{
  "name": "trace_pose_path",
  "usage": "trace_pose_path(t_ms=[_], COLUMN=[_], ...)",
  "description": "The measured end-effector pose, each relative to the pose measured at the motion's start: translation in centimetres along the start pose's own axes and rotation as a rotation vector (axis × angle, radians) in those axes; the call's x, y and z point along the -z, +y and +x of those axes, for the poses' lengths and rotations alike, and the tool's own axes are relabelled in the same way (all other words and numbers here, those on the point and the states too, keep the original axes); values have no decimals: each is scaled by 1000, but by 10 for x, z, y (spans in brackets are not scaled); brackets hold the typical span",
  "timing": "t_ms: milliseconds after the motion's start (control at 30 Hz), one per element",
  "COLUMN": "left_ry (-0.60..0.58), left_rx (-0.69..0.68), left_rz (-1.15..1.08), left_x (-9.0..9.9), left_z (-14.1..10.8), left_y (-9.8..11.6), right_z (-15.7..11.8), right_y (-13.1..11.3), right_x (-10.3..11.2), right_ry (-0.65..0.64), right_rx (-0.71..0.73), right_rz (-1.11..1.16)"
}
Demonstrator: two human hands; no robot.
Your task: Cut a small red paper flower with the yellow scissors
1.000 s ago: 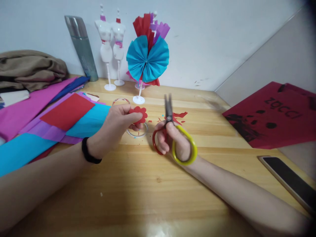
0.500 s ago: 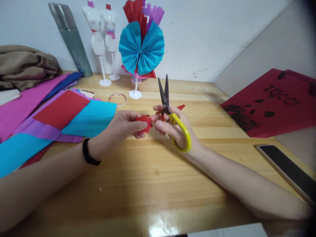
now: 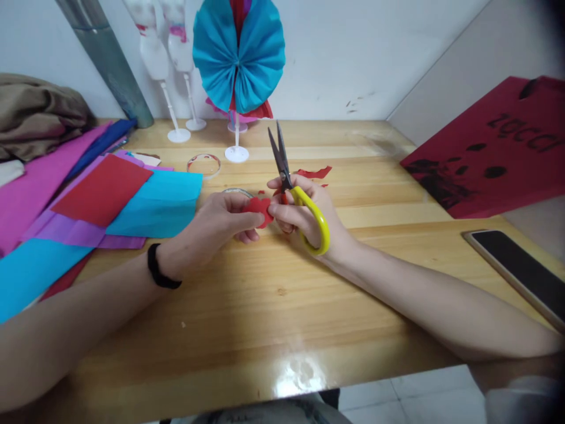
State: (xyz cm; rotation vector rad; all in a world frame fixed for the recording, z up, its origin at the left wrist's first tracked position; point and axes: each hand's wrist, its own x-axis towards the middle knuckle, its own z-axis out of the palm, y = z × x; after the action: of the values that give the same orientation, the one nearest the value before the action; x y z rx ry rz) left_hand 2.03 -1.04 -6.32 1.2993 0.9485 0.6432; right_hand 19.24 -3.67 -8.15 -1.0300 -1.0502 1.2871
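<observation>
A small red paper flower (image 3: 260,210) with a scalloped edge is pinched between the thumb and fingers of my left hand (image 3: 229,217). In my right hand (image 3: 311,212) are yellow-handled scissors (image 3: 325,227), their dark blades parted and pointing up, away from me. My right thumb and fingertips also touch the flower's right edge. Just beyond my right hand lie jagged red paper scraps (image 3: 314,172). Behind my left hand, a roll of tape (image 3: 238,191) is partly hidden.
Coloured sheets (image 3: 154,203) overlap at the left beside brown cloth (image 3: 39,112). At the back stand a green bottle (image 3: 117,70), white mannequin stands (image 3: 179,135) and a pleated blue paper fan (image 3: 241,56). A phone (image 3: 521,271) and a red bag (image 3: 485,153) are at the right.
My view has tilted down, bringing the table's front edge into sight. My right fingertips have come onto the red flower, which has turned in my left hand.
</observation>
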Motion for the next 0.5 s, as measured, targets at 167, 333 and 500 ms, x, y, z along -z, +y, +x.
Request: trace_pose_path(t_ms=[167, 333, 500], left_ry=[14, 51, 37], left_rx=[-14, -35, -19], left_rz=[-72, -101, -18], left_x=[-2, -3, -3], left_z=[1, 0, -2], left_y=[-4, -6, -2], right_z=[0, -1, -2], right_y=[2, 5, 1], right_x=[-2, -2, 0], right_ry=[42, 44, -46], right_rx=[-3, -24, -16], right_rz=[106, 113, 19])
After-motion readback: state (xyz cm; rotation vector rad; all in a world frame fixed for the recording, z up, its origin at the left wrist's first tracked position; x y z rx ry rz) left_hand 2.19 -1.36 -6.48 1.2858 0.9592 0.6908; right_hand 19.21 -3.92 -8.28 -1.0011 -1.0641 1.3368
